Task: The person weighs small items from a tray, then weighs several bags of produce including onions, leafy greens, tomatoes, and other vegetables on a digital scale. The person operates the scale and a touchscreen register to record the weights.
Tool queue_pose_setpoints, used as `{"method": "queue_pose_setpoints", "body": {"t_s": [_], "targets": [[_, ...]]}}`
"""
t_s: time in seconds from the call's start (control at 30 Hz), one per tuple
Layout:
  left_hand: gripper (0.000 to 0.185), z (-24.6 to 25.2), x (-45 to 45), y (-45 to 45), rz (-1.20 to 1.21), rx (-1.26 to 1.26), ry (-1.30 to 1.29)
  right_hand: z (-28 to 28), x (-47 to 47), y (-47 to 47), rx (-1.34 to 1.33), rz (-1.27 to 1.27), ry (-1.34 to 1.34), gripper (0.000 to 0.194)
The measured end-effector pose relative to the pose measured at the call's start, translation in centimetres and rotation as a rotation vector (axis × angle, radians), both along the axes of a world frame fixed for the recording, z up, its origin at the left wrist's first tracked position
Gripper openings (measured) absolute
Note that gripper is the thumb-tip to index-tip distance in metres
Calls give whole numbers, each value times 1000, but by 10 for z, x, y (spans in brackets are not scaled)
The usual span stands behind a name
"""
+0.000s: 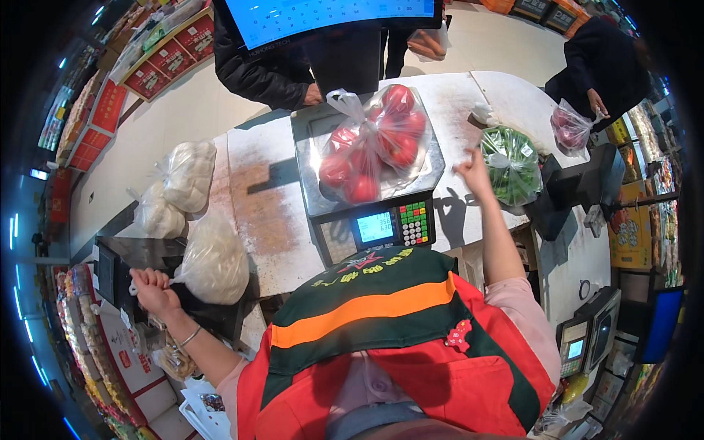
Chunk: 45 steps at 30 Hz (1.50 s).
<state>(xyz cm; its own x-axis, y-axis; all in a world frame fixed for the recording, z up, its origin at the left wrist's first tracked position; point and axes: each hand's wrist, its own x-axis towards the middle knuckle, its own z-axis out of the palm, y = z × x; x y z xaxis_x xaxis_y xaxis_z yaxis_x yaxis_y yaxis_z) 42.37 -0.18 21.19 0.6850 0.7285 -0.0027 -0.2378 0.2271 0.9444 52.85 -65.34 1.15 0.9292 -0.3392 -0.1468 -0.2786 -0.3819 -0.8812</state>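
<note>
My left hand is closed on the twisted neck of a clear plastic bag with pale contents, at the counter's left side. My right hand is raised over the counter between the scale and a bag of green vegetables, with fingers partly bent; nothing shows in it. A tied clear bag of red tomatoes or similar round fruit lies on the metal pan of a digital scale, together with more red fruit in plastic. The scale's display is lit.
Two more bags with pale contents lie on the left of the white counter. A monitor stands behind the scale. Across the counter is a person in a black jacket; another person at the right holds a bag.
</note>
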Motion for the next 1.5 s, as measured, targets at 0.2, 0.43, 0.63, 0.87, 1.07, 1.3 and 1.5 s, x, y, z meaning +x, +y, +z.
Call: {"method": "queue_pose_setpoints", "body": {"t_s": [0.2, 0.43, 0.63, 0.87, 1.07, 1.3, 1.5], "targets": [[41, -34, 47, -50, -204, -47, -22, 55, 67, 73, 546, 152, -499, 50], [42, -36, 67, -88, -320, -31, 12, 22, 94, 101, -311, -59, -504, 60], [43, -22, 75, -103, -366, -8, 48, 45, 101, 95, 288, -74, -428, 57], [44, 22, 103, -156, -536, 112, 33, 97, 88, 150, -689, 710, -927, 20], [40, 59, 129, -211, -699, 58, -137, 104, 131, 118, -188, 456, -968, 25], [39, 52, 173, -270, -950, -44, -320, 161, 178, 16, 723, 636, -499, 42], [42, 7, 183, -299, -1023, 5, -358, 145, 205, -49, 18, 600, -189, 52]]}}
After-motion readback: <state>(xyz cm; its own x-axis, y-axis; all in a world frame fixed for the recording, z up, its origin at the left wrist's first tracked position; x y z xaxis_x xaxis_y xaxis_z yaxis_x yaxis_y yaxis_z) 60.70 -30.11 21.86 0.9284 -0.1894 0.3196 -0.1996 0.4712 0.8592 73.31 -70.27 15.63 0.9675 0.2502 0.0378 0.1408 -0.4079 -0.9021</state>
